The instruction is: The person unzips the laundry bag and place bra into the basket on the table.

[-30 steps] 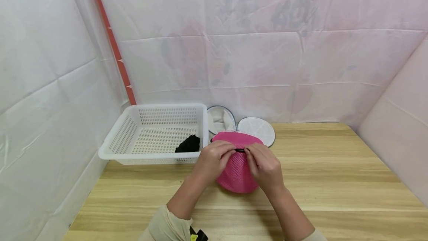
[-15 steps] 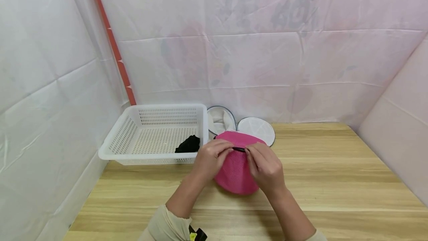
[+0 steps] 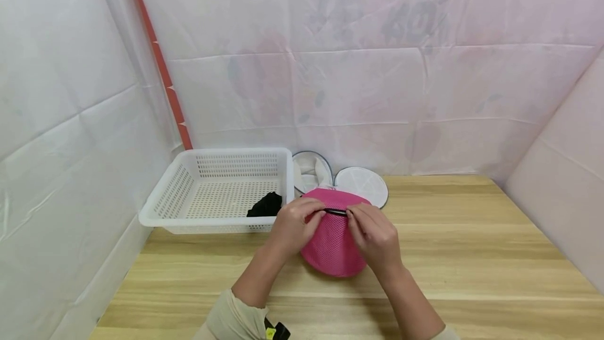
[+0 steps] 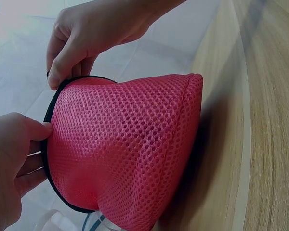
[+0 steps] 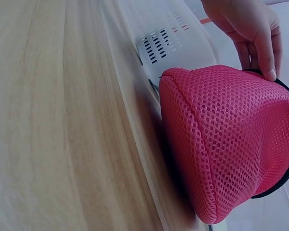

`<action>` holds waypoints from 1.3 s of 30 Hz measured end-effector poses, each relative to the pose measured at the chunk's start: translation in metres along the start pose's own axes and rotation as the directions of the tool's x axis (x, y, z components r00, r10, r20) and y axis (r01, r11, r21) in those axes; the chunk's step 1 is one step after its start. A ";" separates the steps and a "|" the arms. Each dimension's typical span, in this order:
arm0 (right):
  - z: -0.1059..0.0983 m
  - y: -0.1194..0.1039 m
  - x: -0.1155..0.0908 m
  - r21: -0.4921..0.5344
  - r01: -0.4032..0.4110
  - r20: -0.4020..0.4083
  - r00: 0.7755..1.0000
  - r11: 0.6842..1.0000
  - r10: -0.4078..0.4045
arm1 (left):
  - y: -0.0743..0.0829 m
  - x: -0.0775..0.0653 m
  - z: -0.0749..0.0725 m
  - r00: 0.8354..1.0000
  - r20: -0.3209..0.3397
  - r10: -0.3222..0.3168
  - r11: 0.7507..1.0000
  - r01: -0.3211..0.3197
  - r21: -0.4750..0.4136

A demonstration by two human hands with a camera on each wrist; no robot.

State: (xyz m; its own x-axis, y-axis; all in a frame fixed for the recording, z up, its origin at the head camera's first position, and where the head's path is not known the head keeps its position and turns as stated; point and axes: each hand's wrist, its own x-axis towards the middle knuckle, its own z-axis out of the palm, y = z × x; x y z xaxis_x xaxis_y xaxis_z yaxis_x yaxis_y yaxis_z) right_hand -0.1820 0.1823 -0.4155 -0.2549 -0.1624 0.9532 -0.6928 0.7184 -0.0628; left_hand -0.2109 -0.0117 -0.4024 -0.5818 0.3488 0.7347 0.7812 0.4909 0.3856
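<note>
A pink mesh laundry bag (image 3: 334, 248) with a black edge band (image 3: 335, 212) stands over the table, gripped by both hands. My left hand (image 3: 294, 225) pinches the band on the left, thumb toward me. On the right, my right hand (image 3: 375, 232) pinches the same band, and a narrow slit shows between the two hands. In the left wrist view the band curves round the mouth of the mesh bag (image 4: 120, 130), with thumbs on the near side and fingers behind. The right wrist view shows the bag's seamed bottom (image 5: 197, 139) close over the wood. Its inside is hidden.
A white perforated basket (image 3: 162, 214) stands at the back left, with a black cloth item (image 3: 266, 205) in its right corner. Two round white mesh pieces with dark rims, one (image 3: 311, 164) beside the basket and one (image 3: 362, 185) behind the bag, lie near the sheeted wall.
My left hand has shifted slightly left along the black band, so more of it shows between the hands. The slit there has widened a little; the right hand stays nearly in place.
</note>
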 end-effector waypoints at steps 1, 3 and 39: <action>0.000 0.000 -0.001 0.004 -0.006 0.003 1.000 1.000 0.006 | 0.001 0.000 0.000 1.000 0.001 0.002 1.000 -0.002 -0.001; 0.001 0.000 -0.002 0.015 -0.009 0.003 1.000 1.000 0.009 | 0.002 -0.001 0.000 1.000 0.000 0.010 1.000 -0.010 -0.011; 0.005 0.000 -0.002 0.035 0.076 -0.017 0.997 0.996 -0.076 | 0.006 0.002 0.003 0.998 0.020 0.065 0.994 -0.063 -0.087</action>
State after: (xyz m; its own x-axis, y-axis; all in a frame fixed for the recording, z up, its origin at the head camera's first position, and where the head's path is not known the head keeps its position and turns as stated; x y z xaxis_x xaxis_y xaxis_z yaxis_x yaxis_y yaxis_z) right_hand -0.1850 0.1790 -0.4186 -0.1904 -0.2051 0.9600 -0.7333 0.6799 -0.0002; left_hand -0.2081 -0.0059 -0.4007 -0.5339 0.3960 0.7471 0.8333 0.3962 0.3856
